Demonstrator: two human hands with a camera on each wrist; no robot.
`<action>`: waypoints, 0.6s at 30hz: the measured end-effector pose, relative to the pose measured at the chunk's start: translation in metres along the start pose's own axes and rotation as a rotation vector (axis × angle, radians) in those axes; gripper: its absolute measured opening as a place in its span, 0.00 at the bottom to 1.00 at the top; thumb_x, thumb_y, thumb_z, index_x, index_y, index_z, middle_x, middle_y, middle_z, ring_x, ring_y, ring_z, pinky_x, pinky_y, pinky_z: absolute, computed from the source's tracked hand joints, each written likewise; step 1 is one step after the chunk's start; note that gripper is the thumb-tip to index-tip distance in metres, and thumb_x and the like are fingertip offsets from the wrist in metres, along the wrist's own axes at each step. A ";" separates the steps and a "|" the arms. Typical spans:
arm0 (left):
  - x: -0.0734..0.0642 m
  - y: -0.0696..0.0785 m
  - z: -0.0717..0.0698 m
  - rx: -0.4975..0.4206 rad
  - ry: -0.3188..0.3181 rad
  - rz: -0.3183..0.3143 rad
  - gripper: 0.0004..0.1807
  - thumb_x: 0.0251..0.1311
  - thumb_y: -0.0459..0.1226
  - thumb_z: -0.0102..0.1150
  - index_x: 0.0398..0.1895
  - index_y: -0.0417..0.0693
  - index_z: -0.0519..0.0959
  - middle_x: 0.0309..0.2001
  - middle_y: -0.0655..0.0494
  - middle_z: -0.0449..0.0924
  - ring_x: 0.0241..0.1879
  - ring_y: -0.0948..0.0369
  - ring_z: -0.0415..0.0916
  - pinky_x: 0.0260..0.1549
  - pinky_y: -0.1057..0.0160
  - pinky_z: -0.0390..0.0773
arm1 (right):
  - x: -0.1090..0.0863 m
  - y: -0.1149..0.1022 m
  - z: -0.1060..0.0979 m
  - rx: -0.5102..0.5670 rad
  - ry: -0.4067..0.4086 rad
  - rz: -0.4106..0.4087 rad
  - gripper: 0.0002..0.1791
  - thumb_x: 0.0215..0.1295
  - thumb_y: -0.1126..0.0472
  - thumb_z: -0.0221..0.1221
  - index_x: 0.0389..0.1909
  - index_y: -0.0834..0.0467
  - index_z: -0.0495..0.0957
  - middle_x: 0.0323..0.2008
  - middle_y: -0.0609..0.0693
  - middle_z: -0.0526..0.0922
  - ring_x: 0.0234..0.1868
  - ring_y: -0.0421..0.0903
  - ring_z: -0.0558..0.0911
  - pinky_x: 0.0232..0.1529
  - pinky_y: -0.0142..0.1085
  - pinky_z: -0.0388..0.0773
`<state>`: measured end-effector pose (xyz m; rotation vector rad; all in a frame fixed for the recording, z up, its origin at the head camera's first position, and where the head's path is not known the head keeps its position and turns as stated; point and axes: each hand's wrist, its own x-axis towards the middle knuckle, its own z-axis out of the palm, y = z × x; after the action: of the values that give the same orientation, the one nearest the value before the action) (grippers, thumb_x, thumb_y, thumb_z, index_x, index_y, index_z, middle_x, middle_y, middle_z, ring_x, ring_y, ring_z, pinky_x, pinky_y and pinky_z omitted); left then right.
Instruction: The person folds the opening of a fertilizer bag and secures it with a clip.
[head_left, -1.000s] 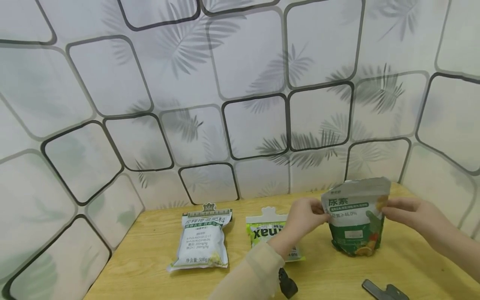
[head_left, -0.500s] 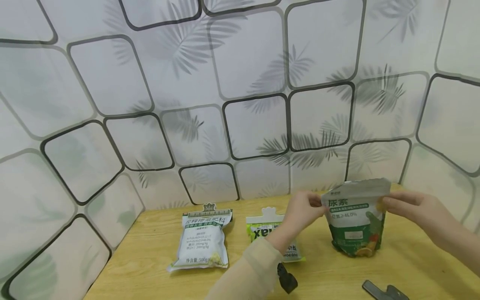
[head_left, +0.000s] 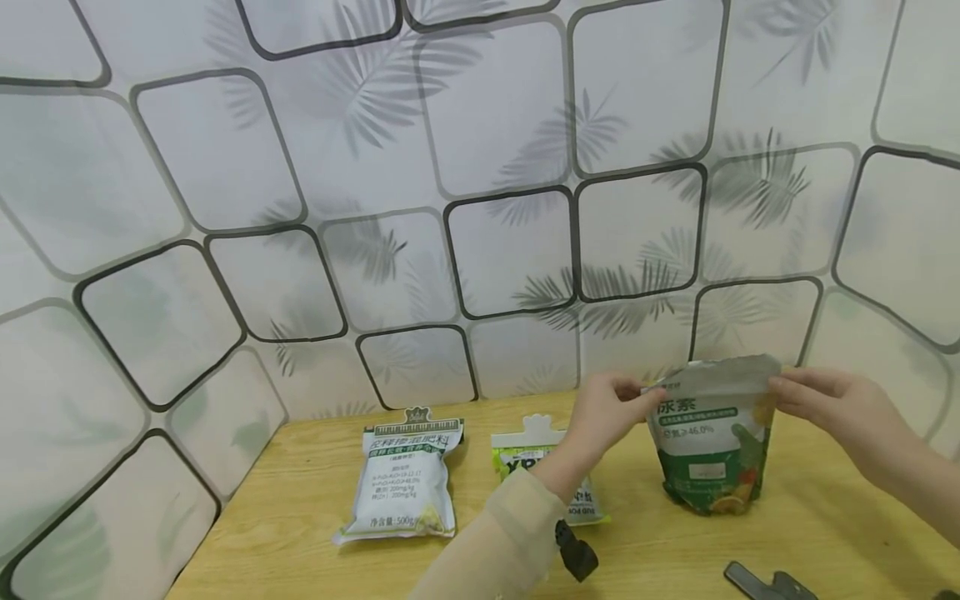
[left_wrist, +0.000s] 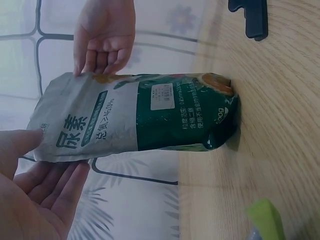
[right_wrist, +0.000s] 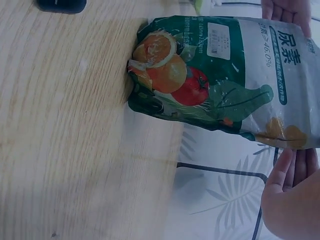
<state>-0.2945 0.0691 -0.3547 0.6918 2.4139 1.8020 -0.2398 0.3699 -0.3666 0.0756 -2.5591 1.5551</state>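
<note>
A green-and-white urea fertilizer bag (head_left: 712, 442) stands upright on the wooden table at the right of the head view. Its silver-white top looks flattened, and vegetables and fruit are printed on its lower front. My left hand (head_left: 606, 417) pinches the top left edge, thumb on the front and fingers behind, as the left wrist view shows. At the top right edge, my right hand (head_left: 847, 417) holds the bag between thumb and fingers. In the right wrist view the right hand's fingers (right_wrist: 300, 167) are partly hidden behind the bag.
On the left lies a white fertilizer bag (head_left: 408, 487) with a crown-shaped clip (head_left: 418, 425) on top. A lime-green packet (head_left: 517, 457) with a white clip (head_left: 537, 429) lies partly behind my left arm. Near the front are a black clip (head_left: 576, 552) and a dark grey clip (head_left: 772, 583).
Both hands have moved up along the bag's sides toward its top corners. The bag stays in place.
</note>
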 end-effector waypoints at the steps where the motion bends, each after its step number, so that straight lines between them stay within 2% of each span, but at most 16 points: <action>1: 0.000 0.000 0.000 -0.007 0.002 0.004 0.11 0.70 0.44 0.70 0.41 0.46 0.92 0.37 0.55 0.92 0.29 0.72 0.81 0.33 0.72 0.83 | 0.000 -0.002 0.001 0.000 0.009 -0.004 0.18 0.85 0.54 0.53 0.64 0.59 0.76 0.44 0.13 0.77 0.44 0.17 0.81 0.46 0.11 0.76; 3: 0.001 0.001 0.001 -0.019 0.018 0.008 0.11 0.71 0.43 0.69 0.40 0.46 0.92 0.37 0.55 0.92 0.28 0.72 0.81 0.32 0.73 0.83 | 0.000 -0.004 0.002 0.005 0.018 -0.015 0.24 0.85 0.55 0.53 0.67 0.70 0.72 0.43 0.13 0.77 0.43 0.18 0.81 0.41 0.11 0.77; 5: 0.001 0.001 0.002 -0.030 0.042 0.000 0.11 0.72 0.43 0.68 0.40 0.45 0.92 0.36 0.56 0.91 0.28 0.71 0.82 0.32 0.73 0.84 | 0.000 -0.006 0.003 0.017 0.025 -0.023 0.24 0.85 0.56 0.53 0.67 0.73 0.72 0.42 0.13 0.76 0.42 0.18 0.81 0.39 0.12 0.77; 9: 0.002 0.003 0.004 -0.045 0.081 -0.017 0.10 0.72 0.41 0.68 0.40 0.43 0.92 0.35 0.54 0.91 0.29 0.67 0.84 0.31 0.73 0.85 | 0.000 -0.009 0.003 0.029 0.029 -0.023 0.10 0.85 0.56 0.53 0.57 0.52 0.78 0.42 0.14 0.78 0.41 0.19 0.82 0.39 0.11 0.76; 11: 0.002 0.003 0.004 -0.044 0.088 -0.018 0.10 0.72 0.40 0.68 0.41 0.42 0.91 0.36 0.53 0.91 0.29 0.66 0.85 0.31 0.73 0.85 | 0.000 -0.009 0.003 0.029 0.028 -0.022 0.07 0.85 0.56 0.54 0.54 0.46 0.78 0.41 0.14 0.78 0.41 0.20 0.82 0.39 0.12 0.76; 13: 0.003 0.002 0.005 -0.050 0.092 -0.016 0.10 0.72 0.40 0.68 0.42 0.42 0.91 0.36 0.52 0.91 0.29 0.67 0.85 0.31 0.73 0.85 | 0.001 -0.009 0.003 0.032 0.029 -0.021 0.06 0.84 0.56 0.54 0.52 0.41 0.78 0.41 0.14 0.78 0.41 0.20 0.82 0.39 0.12 0.76; 18: 0.005 0.003 0.007 -0.039 0.110 0.002 0.08 0.72 0.37 0.68 0.45 0.43 0.91 0.36 0.50 0.92 0.27 0.64 0.86 0.27 0.74 0.84 | 0.004 -0.006 0.005 0.050 0.047 -0.041 0.09 0.84 0.58 0.55 0.49 0.37 0.79 0.41 0.17 0.80 0.40 0.22 0.81 0.39 0.15 0.80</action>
<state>-0.2960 0.0777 -0.3532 0.6073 2.4380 1.9309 -0.2434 0.3626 -0.3626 0.0948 -2.4676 1.5867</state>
